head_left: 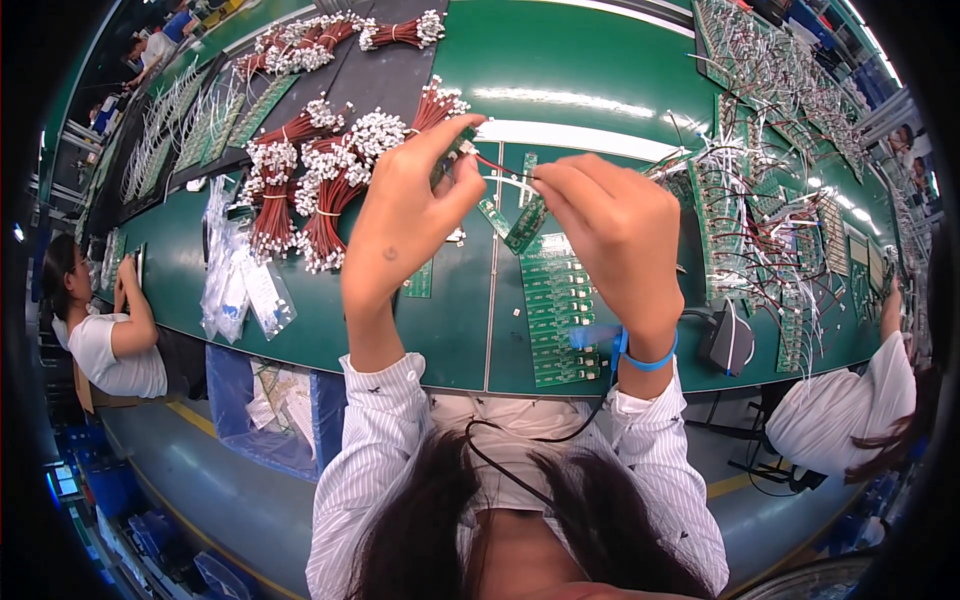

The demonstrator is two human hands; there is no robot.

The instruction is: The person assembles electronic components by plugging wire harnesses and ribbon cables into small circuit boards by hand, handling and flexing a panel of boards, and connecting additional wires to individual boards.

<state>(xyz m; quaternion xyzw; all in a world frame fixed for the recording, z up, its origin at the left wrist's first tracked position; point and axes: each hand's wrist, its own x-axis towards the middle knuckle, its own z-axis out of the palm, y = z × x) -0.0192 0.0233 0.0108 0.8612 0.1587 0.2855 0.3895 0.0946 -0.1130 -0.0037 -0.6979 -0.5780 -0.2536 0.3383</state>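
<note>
The left hand [410, 205] is pinching a board [453, 157]; the right hand [620, 215], held apart, is gripping wires [510, 180] above the surface [450, 345].

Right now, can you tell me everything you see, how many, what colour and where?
Workbench: one, green, across the middle.
Wire bundles: several, dark red with white ends, left of centre.
Clear bags: several, transparent, left.
Board strips: many, green, centre.
Wired boards: many, green with white, red and black wires, right.
White-wired boards: several, green, upper left.
Bin: one, blue, lower left.
Device: one, dark grey, right.
Co-workers: at least two, white tops, both sides.
Held wires: at least two, red and white, between the hands.
Wristband: one, blue, right wrist.
Left hand: one, bare, centre left.
Right hand: one, bare, centre right.
</note>
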